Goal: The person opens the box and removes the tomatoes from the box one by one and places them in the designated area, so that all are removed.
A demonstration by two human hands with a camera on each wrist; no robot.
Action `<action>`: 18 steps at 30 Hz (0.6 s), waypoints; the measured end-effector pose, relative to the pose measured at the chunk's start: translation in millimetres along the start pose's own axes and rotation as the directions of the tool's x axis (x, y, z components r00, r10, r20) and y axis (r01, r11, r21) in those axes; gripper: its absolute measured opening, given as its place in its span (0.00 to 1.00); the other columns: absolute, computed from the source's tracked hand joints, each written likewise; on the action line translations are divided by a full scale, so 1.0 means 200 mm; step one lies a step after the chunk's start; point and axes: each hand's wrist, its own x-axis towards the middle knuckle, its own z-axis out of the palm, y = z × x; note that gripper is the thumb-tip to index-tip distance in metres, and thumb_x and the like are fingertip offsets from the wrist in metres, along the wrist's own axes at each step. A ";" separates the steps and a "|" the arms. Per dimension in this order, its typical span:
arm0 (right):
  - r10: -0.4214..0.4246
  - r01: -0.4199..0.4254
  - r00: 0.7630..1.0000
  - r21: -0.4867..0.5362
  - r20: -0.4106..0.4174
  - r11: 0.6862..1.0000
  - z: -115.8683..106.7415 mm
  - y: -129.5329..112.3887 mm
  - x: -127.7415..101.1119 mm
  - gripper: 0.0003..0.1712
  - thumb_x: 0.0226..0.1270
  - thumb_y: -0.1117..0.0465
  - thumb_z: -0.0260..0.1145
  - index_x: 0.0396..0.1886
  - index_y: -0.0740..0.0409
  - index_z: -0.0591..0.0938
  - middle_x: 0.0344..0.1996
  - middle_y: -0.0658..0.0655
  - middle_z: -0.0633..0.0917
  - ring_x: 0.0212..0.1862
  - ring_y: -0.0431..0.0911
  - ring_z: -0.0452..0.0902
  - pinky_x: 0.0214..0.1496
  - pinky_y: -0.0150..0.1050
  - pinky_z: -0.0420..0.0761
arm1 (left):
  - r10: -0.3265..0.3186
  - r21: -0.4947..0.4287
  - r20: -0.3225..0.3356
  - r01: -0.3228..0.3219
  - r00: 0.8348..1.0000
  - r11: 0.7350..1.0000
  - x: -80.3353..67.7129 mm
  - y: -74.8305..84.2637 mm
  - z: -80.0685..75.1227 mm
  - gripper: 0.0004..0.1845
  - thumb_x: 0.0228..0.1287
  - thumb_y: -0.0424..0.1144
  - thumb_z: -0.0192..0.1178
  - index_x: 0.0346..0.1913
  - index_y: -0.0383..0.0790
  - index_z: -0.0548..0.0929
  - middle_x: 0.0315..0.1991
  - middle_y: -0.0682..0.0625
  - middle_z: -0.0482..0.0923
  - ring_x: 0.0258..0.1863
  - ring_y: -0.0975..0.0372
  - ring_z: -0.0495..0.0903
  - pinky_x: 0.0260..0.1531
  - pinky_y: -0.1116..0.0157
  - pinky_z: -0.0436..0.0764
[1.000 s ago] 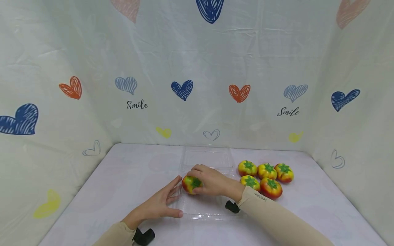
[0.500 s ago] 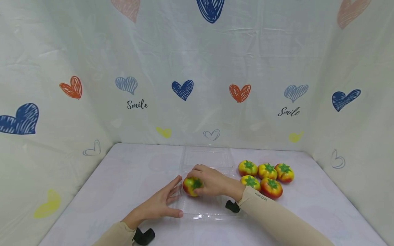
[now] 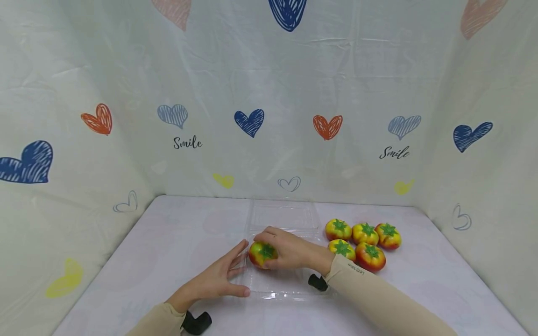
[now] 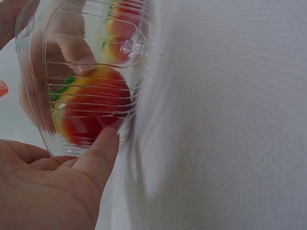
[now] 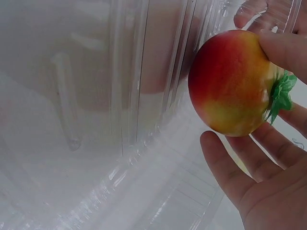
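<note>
A clear plastic clamshell box (image 3: 286,284) stands in the middle of the table in the head view, its lid (image 3: 283,214) folded back. My right hand (image 3: 290,247) grips a red-and-yellow persimmon (image 3: 258,255) between thumb and fingers, at the box's left end. The persimmon (image 5: 230,81) has a green leafy top, which faces the palm in the right wrist view. Outside the box's left wall, my left hand (image 3: 214,280) has its fingers extended. Its fingertips touch the clear wall in the left wrist view, where the persimmon (image 4: 96,108) shows through the plastic.
Several more persimmons (image 3: 364,234) are grouped on the white table (image 3: 185,233) to the right of the box, close to my right forearm. A white curtain (image 3: 290,84) with printed hearts surrounds the table at the back and sides.
The persimmon in my right hand has turned and shifted slightly within the box's left end. My left hand has stayed in place.
</note>
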 end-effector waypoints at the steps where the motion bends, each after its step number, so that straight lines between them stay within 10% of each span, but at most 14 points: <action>1: 0.002 -0.002 1.000 0.002 0.002 1.000 0.00 0.00 0.00 0.32 0.60 0.48 0.69 0.63 0.47 0.72 0.55 0.45 0.74 0.52 0.36 0.71 0.59 0.34 0.75 | 0.002 -0.002 0.000 -0.002 1.000 1.000 0.00 0.00 0.00 0.61 0.52 0.37 0.73 0.75 0.36 0.36 0.76 0.39 0.34 0.72 0.45 0.51 0.62 0.66 0.68; 18: 0.019 -0.020 1.000 0.018 0.015 1.000 0.00 0.00 0.00 0.30 0.60 0.49 0.69 0.62 0.43 0.73 0.54 0.44 0.74 0.51 0.37 0.71 0.59 0.34 0.75 | 0.013 -0.006 -0.004 -0.013 1.000 1.000 -0.01 0.01 0.00 0.61 0.51 0.37 0.73 0.75 0.35 0.36 0.76 0.39 0.34 0.72 0.45 0.50 0.62 0.66 0.68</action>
